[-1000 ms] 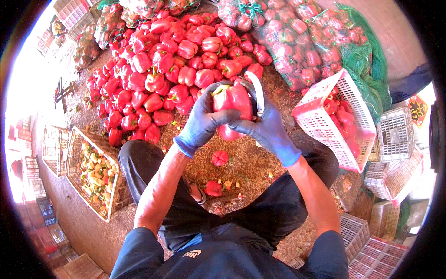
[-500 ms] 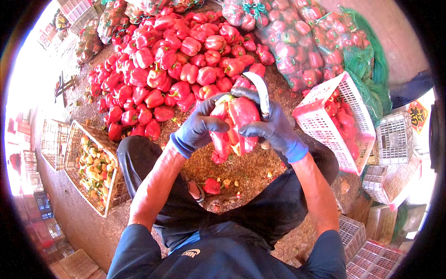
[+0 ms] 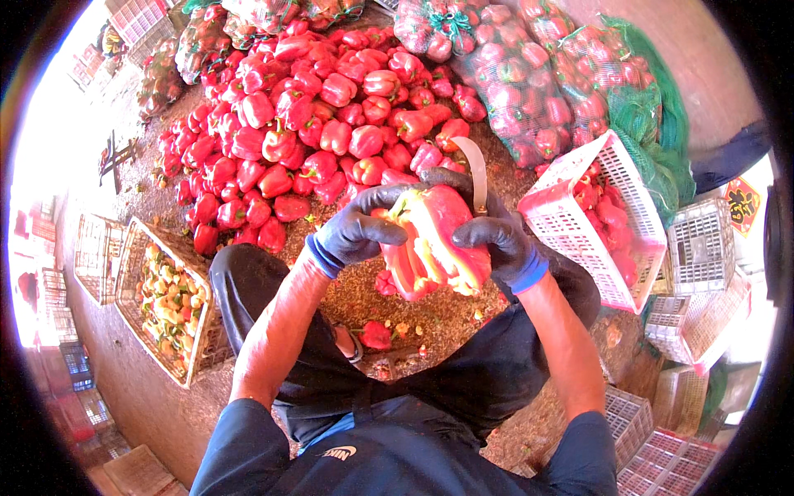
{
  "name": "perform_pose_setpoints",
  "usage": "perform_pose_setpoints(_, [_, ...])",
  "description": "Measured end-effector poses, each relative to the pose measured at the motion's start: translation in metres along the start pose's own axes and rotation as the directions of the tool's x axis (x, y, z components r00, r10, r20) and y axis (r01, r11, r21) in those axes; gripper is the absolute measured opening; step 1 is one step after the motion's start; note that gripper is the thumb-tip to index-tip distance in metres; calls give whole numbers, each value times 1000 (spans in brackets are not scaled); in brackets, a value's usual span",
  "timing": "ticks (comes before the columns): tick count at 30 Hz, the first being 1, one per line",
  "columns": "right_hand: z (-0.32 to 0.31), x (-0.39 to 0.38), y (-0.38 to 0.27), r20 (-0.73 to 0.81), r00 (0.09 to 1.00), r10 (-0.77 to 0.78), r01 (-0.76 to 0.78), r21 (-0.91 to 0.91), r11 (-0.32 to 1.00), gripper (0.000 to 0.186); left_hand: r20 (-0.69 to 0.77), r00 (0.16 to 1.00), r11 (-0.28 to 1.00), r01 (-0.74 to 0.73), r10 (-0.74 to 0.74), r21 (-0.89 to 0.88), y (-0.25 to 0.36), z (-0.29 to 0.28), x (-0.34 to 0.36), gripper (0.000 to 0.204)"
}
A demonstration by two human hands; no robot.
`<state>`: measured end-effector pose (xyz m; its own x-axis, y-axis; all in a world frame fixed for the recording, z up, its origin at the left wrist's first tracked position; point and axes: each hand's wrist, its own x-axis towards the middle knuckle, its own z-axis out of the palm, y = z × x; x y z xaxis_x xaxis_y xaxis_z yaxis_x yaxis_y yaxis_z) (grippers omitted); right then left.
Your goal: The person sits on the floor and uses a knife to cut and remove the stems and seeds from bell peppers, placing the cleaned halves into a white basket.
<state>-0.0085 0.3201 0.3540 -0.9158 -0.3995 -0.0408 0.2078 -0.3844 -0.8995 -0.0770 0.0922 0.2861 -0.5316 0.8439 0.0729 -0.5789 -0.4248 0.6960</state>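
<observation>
Since half a second ago, our hands have spread the red pepper (image 3: 442,236) wider, so that its split walls and pale inner ribs now show where mostly glossy skin faced us before. The curved blade (image 3: 477,169) has tilted a little more upright beside it.

We hold the pepper in the air in front of us, above the floor (image 3: 136,364) and between our bent knees. Our left hand (image 3: 357,231), in a dark-palmed blue glove, has its fingers grasping the pepper's left side, thumb laid toward the opening. Our right hand (image 3: 504,241), gloved alike, has its fingers wrapped around the right side, thumb pressed on the near face. The blade rises from that same hand; its handle is hidden, and we cannot tell whether the pepper's two parts are fully separate.

Beyond our hands lies a big heap of red peppers (image 3: 281,136), with filled net bags (image 3: 517,95) behind and to the right. A tilted white crate (image 3: 564,221) with red pepper pieces in it stands near our right knee; a beige crate (image 3: 217,335) of greenish-cream pieces (image 3: 171,306) sits by our left. One small red piece (image 3: 376,335) lies on the floor below.
</observation>
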Motion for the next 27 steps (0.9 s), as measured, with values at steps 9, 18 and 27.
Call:
perform_pose_setpoints(9, [-11, 11, 17, -100, 992, -77, 59, -174, 983, 72, -149, 917, 579, -102, 369, 809, 7, 17, 6, 63])
perform_pose_setpoints(18, [-8, 18, 19, -111, 989, -92, 39, -413, 910, 69, -55, 760, -45, 109, 647, 993, -2, 28, -4, 47])
perform_pose_setpoints(27, [0, 14, 8, -231, 957, -176, 121, -235, 964, 66, -553, 549, 775, -365, 627, 516, 28, -26, 0, 13])
